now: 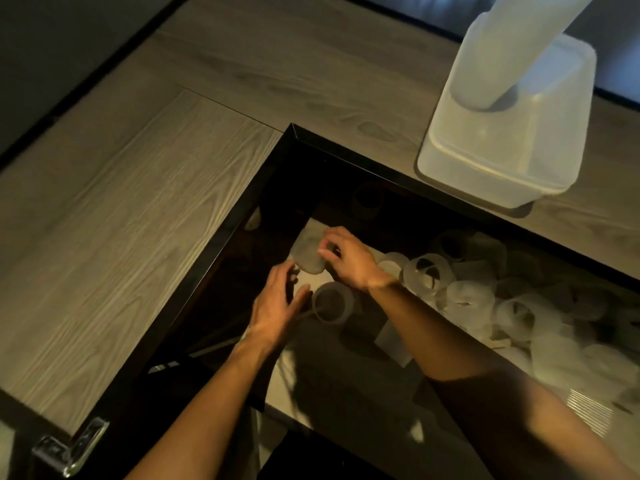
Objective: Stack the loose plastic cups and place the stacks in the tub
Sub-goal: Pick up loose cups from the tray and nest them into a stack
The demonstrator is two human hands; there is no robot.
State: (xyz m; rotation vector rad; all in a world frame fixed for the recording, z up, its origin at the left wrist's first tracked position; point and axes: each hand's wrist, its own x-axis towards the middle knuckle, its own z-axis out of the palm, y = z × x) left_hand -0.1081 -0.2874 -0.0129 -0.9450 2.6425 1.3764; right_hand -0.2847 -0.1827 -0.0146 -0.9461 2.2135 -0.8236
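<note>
cup stack [519, 53]: top cut off | far loose cups [367, 199]: dim, unclear

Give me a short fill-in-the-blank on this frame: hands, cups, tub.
1. The right hand holds a frosted cup down inside the black-rimmed ____.
2. The tall stack of cups stands inside the translucent ____ on the wooden surface.
3. The pile of loose cups lies to the ____ of both hands.
4. The left hand is beside a cup lying on its ____.

Missing words: drawer; tub; right; side
</note>
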